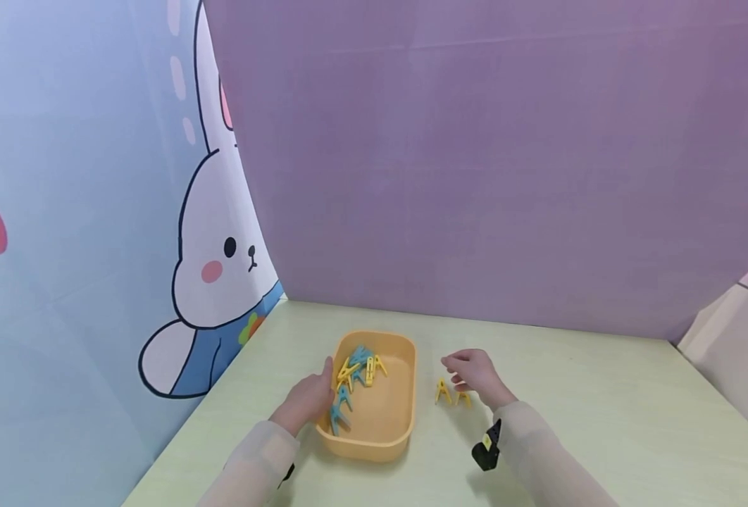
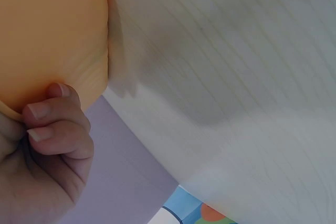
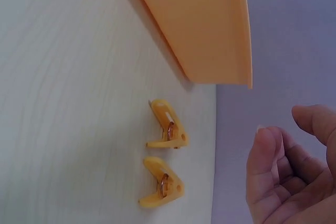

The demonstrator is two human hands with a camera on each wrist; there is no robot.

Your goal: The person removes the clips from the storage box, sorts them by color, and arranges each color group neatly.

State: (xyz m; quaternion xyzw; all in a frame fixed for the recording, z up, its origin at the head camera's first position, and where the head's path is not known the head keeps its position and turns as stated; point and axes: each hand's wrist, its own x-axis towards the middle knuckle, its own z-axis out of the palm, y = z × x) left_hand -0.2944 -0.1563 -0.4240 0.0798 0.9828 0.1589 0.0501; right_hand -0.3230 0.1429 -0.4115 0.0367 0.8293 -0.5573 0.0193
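Observation:
An orange plastic bin (image 1: 387,415) holds several blue clothespins (image 1: 337,418) and yellow clothespins (image 1: 370,371), mostly along its left side and far end. My left hand (image 1: 309,400) grips the bin's left wall, thumb at the rim. In the left wrist view its fingers (image 2: 63,139) curl against the outer wall. Two yellow clothespins stand on the table right of the bin, the left one (image 1: 443,391) close beside the right one (image 1: 463,399). Above them hovers my right hand (image 1: 477,374). Nothing shows between its thumb and index finger, which are apart in the right wrist view.
The pale wood-grain table (image 1: 589,401) extends to both sides of the bin. A purple curtain (image 1: 475,176) rises behind it. A blue sheet with a cartoon rabbit (image 1: 222,246) borders the left, and a pale sheet (image 1: 742,359) hangs at the right.

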